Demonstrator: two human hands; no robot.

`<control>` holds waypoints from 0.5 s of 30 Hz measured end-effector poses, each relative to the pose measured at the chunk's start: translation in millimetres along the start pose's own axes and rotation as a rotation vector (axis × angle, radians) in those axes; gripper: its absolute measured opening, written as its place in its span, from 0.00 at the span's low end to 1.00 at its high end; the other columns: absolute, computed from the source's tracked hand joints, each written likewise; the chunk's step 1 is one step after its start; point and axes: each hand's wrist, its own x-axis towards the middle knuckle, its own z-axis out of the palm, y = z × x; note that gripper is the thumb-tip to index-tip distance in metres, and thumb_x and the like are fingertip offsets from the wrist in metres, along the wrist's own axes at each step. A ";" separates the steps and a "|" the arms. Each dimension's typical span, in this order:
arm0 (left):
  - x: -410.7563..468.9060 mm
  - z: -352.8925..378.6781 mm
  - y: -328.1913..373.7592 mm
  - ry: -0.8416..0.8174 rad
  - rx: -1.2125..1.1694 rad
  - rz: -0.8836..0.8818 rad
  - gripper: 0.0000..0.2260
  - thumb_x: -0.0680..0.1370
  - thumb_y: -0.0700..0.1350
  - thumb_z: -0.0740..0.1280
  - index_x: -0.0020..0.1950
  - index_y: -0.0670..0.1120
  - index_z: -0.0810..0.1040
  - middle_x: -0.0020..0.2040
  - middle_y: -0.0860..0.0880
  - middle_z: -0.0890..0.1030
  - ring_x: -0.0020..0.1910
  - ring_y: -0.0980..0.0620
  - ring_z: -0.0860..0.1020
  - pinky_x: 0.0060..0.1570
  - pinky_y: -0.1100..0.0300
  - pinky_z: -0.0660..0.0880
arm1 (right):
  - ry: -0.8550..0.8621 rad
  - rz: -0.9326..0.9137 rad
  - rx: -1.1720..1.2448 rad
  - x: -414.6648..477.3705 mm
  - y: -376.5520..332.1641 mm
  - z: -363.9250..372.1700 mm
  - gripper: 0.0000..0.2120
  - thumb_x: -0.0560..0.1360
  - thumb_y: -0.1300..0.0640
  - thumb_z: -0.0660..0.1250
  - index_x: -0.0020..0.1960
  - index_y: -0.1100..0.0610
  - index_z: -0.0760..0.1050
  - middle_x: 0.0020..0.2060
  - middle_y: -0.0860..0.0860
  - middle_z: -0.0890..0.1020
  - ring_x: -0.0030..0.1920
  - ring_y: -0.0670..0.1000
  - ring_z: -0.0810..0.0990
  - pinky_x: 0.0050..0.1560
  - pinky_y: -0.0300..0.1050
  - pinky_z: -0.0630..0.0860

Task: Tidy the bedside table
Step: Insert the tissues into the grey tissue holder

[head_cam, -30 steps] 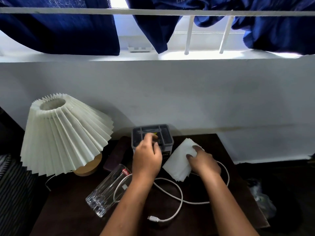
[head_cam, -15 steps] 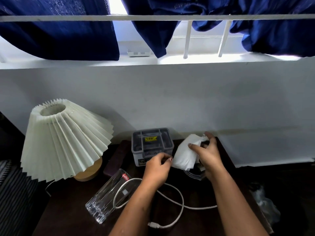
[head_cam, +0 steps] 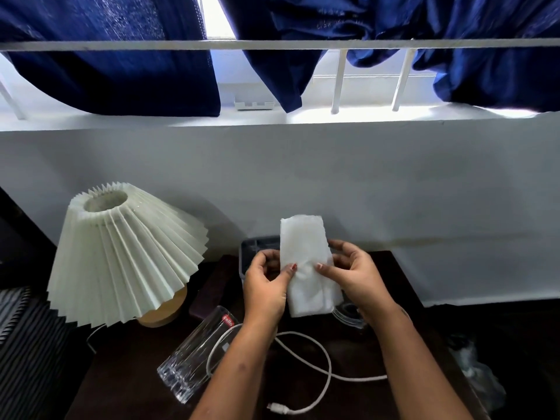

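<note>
Both hands hold a folded white tissue (head_cam: 304,262) upright above the dark bedside table (head_cam: 127,371). My left hand (head_cam: 265,287) pinches its left edge and my right hand (head_cam: 353,275) grips its right edge. Behind the tissue a grey compartment organizer box (head_cam: 257,247) stands at the back of the table, mostly hidden. A clear drinking glass (head_cam: 197,356) lies on its side at the front left. A white charging cable (head_cam: 315,368) loops across the table under my forearms. A small clear object (head_cam: 348,313) sits beneath my right wrist.
A pleated cream lamp (head_cam: 121,256) on a wooden base fills the table's left side. A dark flat case (head_cam: 209,289) lies between lamp and box. The white wall is close behind. A crumpled plastic bag (head_cam: 478,374) lies on the floor at right.
My left hand left the organizer box and joined my right on the tissue. The tissue came up off the table and is now held upright between both hands.
</note>
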 end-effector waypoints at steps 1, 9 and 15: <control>0.6 -1.2 -0.2 0.028 0.033 0.012 0.09 0.71 0.37 0.71 0.39 0.49 0.75 0.42 0.44 0.81 0.41 0.48 0.79 0.45 0.48 0.78 | 0.028 -0.011 -0.065 0.0 0.2 3.3 0.24 0.68 0.65 0.73 0.62 0.59 0.71 0.40 0.52 0.84 0.40 0.49 0.84 0.38 0.41 0.80; -1.9 1.4 0.5 0.245 0.080 0.062 0.18 0.70 0.41 0.73 0.32 0.49 0.63 0.33 0.47 0.78 0.30 0.50 0.74 0.35 0.49 0.78 | 0.267 -0.377 -0.544 -0.5 10.7 26.0 0.15 0.69 0.59 0.72 0.35 0.50 0.65 0.28 0.45 0.75 0.28 0.41 0.73 0.30 0.30 0.68; 3.1 -3.4 2.3 0.308 0.014 0.088 0.16 0.73 0.37 0.69 0.29 0.49 0.68 0.29 0.52 0.74 0.24 0.57 0.74 0.38 0.46 0.79 | -0.125 -0.162 -0.042 0.0 11.8 19.8 0.11 0.66 0.65 0.74 0.46 0.53 0.82 0.48 0.54 0.85 0.49 0.52 0.83 0.51 0.47 0.80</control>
